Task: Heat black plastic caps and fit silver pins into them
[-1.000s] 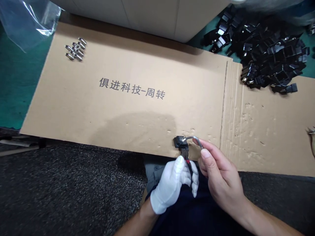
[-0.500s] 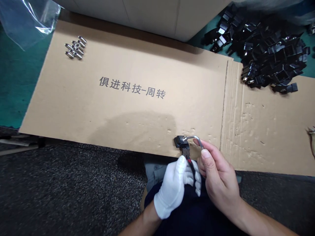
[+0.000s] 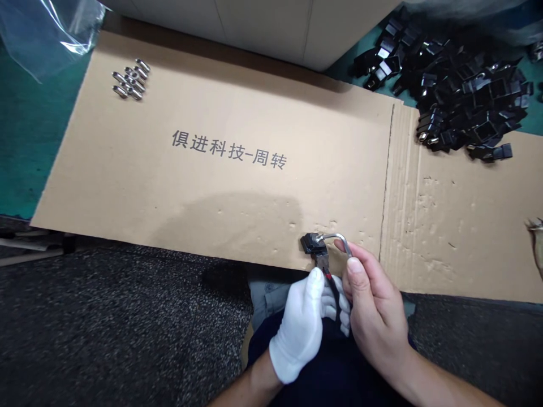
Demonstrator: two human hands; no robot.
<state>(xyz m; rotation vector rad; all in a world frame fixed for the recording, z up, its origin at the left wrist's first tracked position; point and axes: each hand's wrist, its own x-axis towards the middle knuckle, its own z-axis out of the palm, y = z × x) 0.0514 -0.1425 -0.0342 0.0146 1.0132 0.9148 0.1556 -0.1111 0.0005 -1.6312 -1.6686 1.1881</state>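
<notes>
White glove (image 3: 299, 330), black part (image 3: 311, 243), tan cardboard (image 3: 212, 198)

Compared with one second earlier, the gloved left hand (image 3: 299, 328) has been shifted slightly to the right, and the pliers (image 3: 323, 262) and black part (image 3: 311, 244) have been carried a little the same way, together with the tip of the hex key (image 3: 338, 237). The wrist of the bare right hand (image 3: 377, 311) has been drawn inward, and the gap between the hands has been narrowed.
</notes>
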